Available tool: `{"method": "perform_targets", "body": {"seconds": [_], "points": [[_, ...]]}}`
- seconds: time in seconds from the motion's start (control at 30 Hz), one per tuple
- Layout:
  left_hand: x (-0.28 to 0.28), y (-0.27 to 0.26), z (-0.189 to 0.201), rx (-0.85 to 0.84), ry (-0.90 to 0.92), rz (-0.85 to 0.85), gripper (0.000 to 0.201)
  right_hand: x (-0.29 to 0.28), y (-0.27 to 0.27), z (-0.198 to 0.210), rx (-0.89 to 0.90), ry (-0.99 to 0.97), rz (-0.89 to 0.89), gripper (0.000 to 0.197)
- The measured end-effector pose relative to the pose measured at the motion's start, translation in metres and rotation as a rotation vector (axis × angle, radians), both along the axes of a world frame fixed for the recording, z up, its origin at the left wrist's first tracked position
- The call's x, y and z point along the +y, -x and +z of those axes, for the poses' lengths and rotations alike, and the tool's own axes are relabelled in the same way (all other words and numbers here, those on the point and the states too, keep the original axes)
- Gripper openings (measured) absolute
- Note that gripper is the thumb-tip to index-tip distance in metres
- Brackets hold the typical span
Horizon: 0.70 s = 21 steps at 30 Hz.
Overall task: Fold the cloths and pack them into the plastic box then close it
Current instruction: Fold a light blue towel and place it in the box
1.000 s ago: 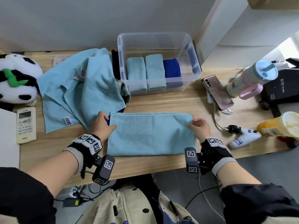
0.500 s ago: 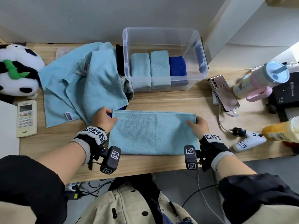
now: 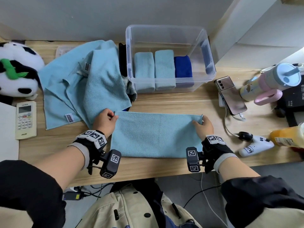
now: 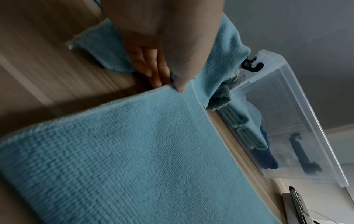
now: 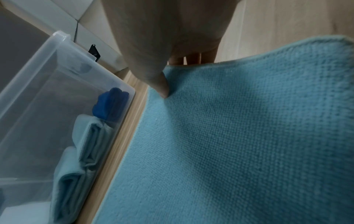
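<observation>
A wooden desk (image 3: 172, 102) carries everything. Near its front edge a light blue cloth (image 3: 156, 135) lies flat, folded into a long rectangle. Behind it stands a clear box (image 3: 166, 30), open on top, close to the wall. Left of the box a heap of light blue cloths (image 3: 79, 86) is spread over the wood, its edge just beside the flat cloth. Further left sit a plush panda (image 3: 16, 71) and a white remote (image 3: 26, 120). Right of the box lie a phone (image 3: 230, 94), a pastel tumbler (image 3: 266, 81), a white game controller (image 3: 255, 145) and an orange bottle (image 3: 287, 137).
</observation>
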<state>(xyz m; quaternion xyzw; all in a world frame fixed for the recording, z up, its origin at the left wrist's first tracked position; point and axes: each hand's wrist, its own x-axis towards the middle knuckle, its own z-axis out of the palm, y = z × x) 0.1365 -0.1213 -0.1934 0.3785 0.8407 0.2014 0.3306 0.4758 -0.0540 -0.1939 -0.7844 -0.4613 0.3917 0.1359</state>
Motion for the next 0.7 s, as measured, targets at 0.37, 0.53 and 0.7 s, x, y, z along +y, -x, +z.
{"method": "perform_targets", "body": {"seconds": [0.37,0.53,0.7], "points": [[0.009,0.003,-0.01,0.121,0.084,-0.069,0.018,0.004,0.015,0.004,-0.16,0.064,0.001,0.028],[0.012,0.003,-0.008,0.169,0.148,-0.071,0.023,0.0,0.014,0.005,-0.247,0.08,-0.153,0.044],[0.021,-0.003,0.006,0.1,0.093,-0.044,0.032,-0.012,0.006,0.014,-0.099,0.165,-0.086,0.033]]}}
